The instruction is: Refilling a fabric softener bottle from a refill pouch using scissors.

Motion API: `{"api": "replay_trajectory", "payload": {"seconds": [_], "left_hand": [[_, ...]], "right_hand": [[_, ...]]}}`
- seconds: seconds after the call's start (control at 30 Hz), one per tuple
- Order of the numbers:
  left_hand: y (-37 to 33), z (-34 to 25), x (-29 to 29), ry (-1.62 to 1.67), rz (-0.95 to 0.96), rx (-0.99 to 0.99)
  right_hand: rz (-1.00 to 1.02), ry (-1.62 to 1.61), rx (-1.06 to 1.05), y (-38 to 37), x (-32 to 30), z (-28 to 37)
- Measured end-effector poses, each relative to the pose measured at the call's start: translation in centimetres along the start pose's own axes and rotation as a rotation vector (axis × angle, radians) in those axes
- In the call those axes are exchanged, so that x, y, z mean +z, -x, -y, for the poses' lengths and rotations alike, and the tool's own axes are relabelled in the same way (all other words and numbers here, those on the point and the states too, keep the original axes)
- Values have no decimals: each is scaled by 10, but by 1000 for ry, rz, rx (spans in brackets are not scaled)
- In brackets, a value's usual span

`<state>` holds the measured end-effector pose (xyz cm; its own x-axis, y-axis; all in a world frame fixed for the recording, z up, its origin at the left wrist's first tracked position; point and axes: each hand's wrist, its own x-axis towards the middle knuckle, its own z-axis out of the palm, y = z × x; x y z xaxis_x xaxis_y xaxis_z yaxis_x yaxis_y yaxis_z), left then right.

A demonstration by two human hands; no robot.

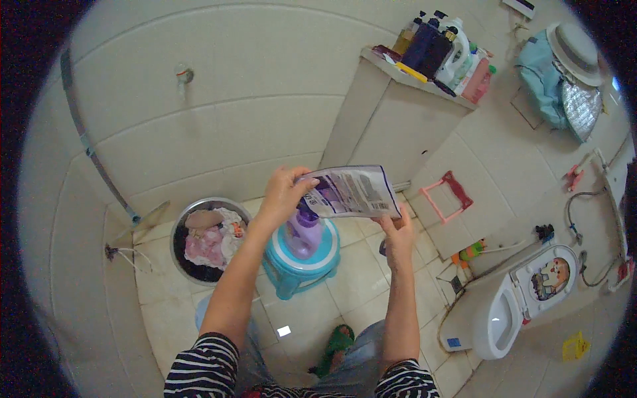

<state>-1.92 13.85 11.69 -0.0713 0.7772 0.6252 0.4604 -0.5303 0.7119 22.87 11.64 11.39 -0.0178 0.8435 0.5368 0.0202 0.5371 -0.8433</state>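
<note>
A white and purple plastic pouch (pixel 355 190) is stretched between my two hands, its printed side facing up. My left hand (pixel 284 197) grips its left end, thumb on top. At the lower right corner, my right hand (pixel 398 233) pinches its edge. Beneath the pouch's left end, a purple bottle (pixel 304 240) with a handle stands on a round blue stool (pixel 327 260). The pouch covers part of the bottle's dark purple top, and I cannot tell whether they touch. Left of the stool, a metal basin (pixel 178 260) holds pink and white clothes (pixel 206 244).
Several pump bottles (pixel 431 50) crowd a corner ledge at the back. A white toilet (pixel 501 318) stands at the right, near a wall-mounted pink frame (pixel 448 197). A hat (pixel 576 53) and bags hang at upper right. A green slipper (pixel 340 339) shows on the tiled floor.
</note>
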Motion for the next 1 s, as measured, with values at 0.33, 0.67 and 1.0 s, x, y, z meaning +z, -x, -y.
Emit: {"api": "replay_trajectory", "payload": {"seconds": [0.33,0.67,1.0], "left_hand": [[1,-16,-6,25,60,-117],[-6,-60,10,170,111,137],[-11,-59,18,186,83,152]], "right_hand": [[-117,-87,30,-2,4,-19],[-279,56,-10,1,16,-19],[-366,-55,-80,0,19,-24]]}}
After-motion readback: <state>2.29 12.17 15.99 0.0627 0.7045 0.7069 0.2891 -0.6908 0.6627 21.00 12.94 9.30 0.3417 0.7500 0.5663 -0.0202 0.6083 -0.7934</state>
